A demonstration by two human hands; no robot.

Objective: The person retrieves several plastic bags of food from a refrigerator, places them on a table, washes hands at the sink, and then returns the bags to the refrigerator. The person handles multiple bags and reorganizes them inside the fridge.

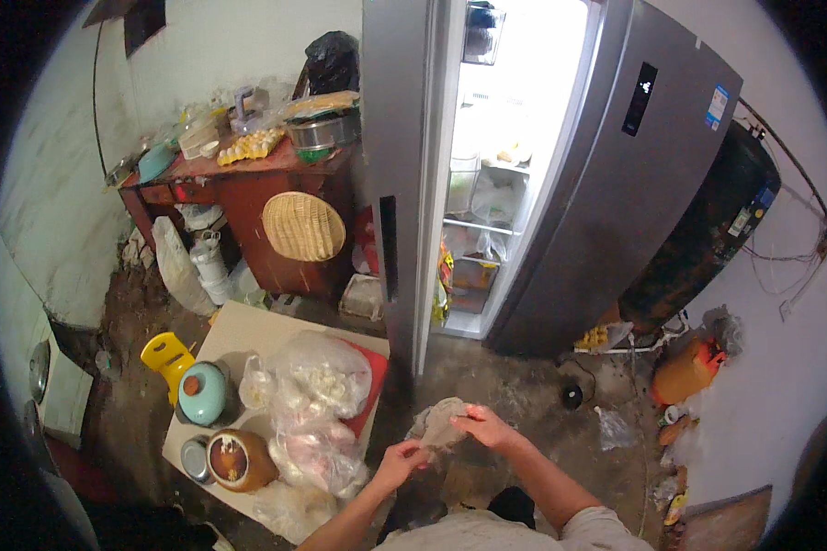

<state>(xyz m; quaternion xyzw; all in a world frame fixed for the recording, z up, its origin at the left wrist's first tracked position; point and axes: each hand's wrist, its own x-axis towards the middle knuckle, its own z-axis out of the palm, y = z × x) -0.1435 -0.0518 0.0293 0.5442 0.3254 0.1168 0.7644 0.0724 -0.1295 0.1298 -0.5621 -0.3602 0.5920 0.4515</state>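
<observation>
A greyish-beige cloth [442,421] is stretched between my two hands in front of my body. My left hand [401,463] pinches its lower left edge. At the upper right side, my right hand [488,427] grips it with bent fingers. Just left of my hands stands a pale table [244,320] with clear plastic bags of food [317,451] on it. Beyond the cloth, the grey refrigerator [613,186] has a door open [396,138], and its lit shelves [482,224] hold bagged items.
On the table stand a turquoise lidded pot [203,403], a brown jar [255,461] and a red board [379,372]. A yellow chair [167,355] is behind it. The red cabinet [241,227] bears eggs [251,146]. An orange gas cylinder [682,375] lies along the right wall.
</observation>
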